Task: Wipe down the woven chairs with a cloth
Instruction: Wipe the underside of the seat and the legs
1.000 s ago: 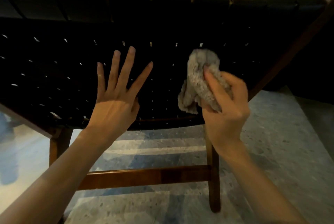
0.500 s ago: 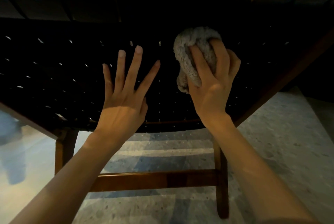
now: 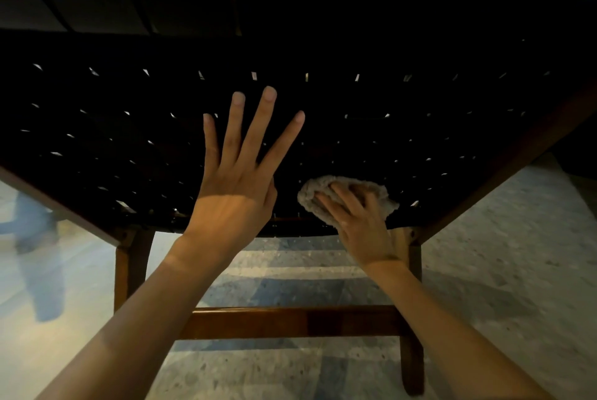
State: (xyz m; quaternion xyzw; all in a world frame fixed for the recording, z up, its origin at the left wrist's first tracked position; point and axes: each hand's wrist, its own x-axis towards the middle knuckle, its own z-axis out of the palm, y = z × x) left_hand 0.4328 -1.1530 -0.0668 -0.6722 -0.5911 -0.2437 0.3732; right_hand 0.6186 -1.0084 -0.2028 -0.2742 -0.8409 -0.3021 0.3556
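Grey cloth (image 3: pixel 323 188), terry, wadded: held under the right hand (image 3: pixel 360 223), 4 fingers curved over it, pressing it to the lower edge of the woven panel, right of centre. Left hand (image 3: pixel 237 193): flat, fingers straight and spread, resting on the weave just beside the cloth, holding nothing. Woven chair (image 3: pixel 436 128): black straps, small gaps showing light. Wooden frame (image 3: pixel 290 322): brown legs, 1 crossbar. Floor (image 3: pixel 500 270): pale speckled stone.

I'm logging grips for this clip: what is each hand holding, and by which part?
The right hand holds the bunched cloth, fingers curled over its middle, against the woven chair. The left hand holds nothing.
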